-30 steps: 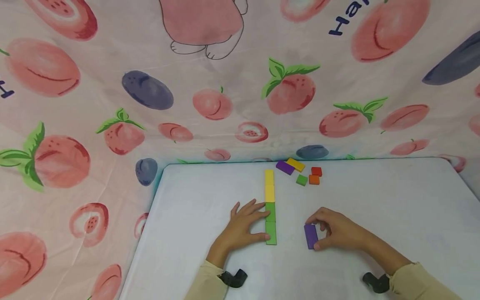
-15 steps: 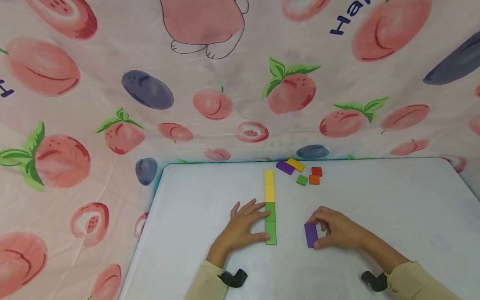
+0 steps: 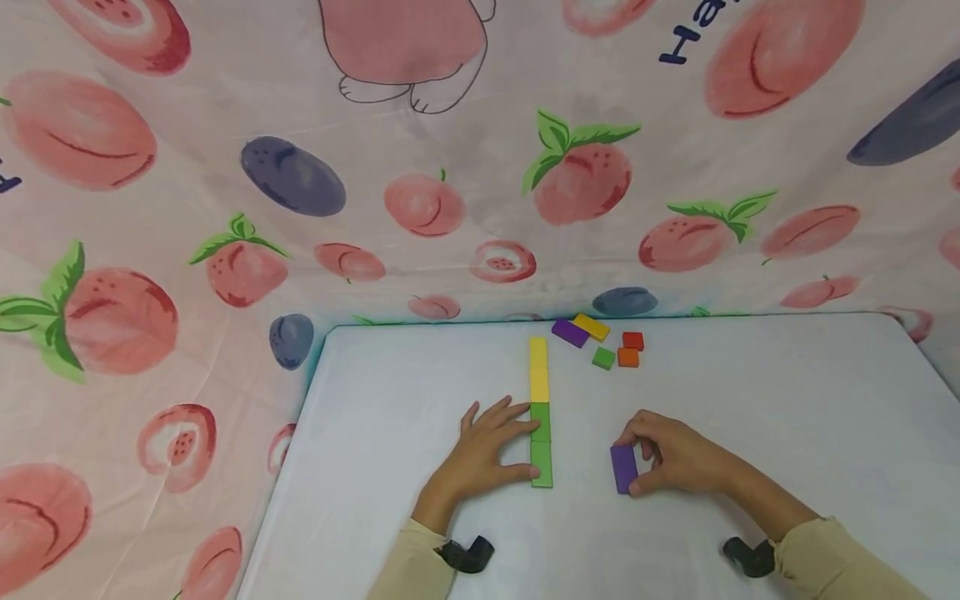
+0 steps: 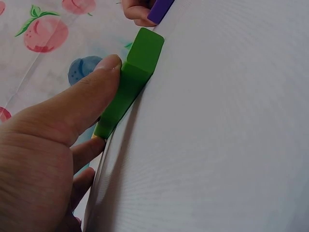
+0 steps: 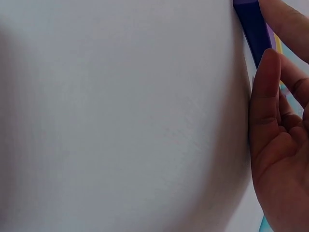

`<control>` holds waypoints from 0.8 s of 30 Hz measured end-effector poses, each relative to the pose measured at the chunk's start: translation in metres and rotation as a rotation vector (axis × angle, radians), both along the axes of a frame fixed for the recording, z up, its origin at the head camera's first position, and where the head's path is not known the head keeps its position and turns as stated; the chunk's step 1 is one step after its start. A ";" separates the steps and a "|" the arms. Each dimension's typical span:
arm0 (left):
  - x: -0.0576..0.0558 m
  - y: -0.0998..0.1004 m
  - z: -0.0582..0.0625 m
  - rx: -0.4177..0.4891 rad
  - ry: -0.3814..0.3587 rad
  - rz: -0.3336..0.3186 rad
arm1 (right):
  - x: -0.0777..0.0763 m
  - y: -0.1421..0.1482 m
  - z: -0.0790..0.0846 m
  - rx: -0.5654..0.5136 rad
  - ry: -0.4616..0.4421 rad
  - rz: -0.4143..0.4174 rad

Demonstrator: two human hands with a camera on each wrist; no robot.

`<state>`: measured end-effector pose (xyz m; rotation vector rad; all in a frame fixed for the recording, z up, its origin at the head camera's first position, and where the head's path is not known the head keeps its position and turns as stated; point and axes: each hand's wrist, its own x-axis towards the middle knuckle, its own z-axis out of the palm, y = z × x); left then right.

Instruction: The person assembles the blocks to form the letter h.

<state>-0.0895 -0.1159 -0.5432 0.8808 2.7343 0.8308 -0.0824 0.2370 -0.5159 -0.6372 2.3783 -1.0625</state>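
Observation:
A straight row of rectangular blocks lies on the white table (image 3: 360,417), with yellow blocks (image 3: 539,383) at the far end and two green blocks (image 3: 542,458) at the near end. My left hand (image 3: 480,454) stands at the row's left side, thumb and index fingertip touching the green blocks, the other fingers spread. In the left wrist view, the thumb lies against a green block (image 4: 137,60). To the right of the row, my right hand (image 3: 678,454) pinches a purple block (image 3: 623,469) between thumb and index finger. The right wrist view shows only part of that purple block (image 5: 258,36).
Near the table's back edge lie a second purple block (image 3: 570,333) and a yellow block (image 3: 592,327), touching. Beside them are small green (image 3: 603,358), red (image 3: 633,341) and orange (image 3: 628,357) blocks. A fruit-patterned cloth (image 3: 450,275) hangs behind and at the left.
The right hand and the purple block it holds have shifted very slightly away from me. The left hand keeps its place against the green blocks.

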 end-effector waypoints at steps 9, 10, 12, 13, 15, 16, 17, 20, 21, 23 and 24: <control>0.000 -0.001 -0.001 0.019 0.020 -0.009 | -0.001 0.002 0.001 -0.016 -0.001 0.014; 0.000 -0.001 -0.001 0.023 0.023 -0.011 | -0.001 0.002 0.001 -0.016 0.001 0.015; 0.001 -0.001 0.000 0.030 0.026 -0.013 | 0.000 0.002 0.001 -0.019 0.002 0.016; 0.001 -0.001 0.000 0.031 0.028 -0.013 | 0.000 0.002 0.001 -0.021 0.001 0.015; 0.001 -0.001 -0.001 0.032 0.030 -0.014 | 0.000 0.003 0.000 -0.020 0.000 0.015; 0.001 -0.001 -0.001 0.032 0.030 -0.015 | 0.000 0.003 0.000 -0.019 -0.001 0.014; 0.001 -0.001 -0.001 0.031 0.032 -0.014 | 0.000 0.003 0.000 -0.020 -0.001 0.013; 0.001 -0.001 -0.002 0.032 0.033 -0.014 | 0.000 0.004 0.000 -0.023 0.000 0.014; 0.000 -0.001 -0.002 0.033 0.031 -0.013 | -0.001 0.004 0.000 -0.024 -0.002 0.016; 0.001 -0.001 -0.002 0.032 0.028 -0.010 | -0.001 0.004 0.000 -0.027 -0.010 0.018; 0.001 -0.001 -0.002 0.031 0.025 -0.009 | -0.002 0.005 0.000 -0.025 -0.013 0.019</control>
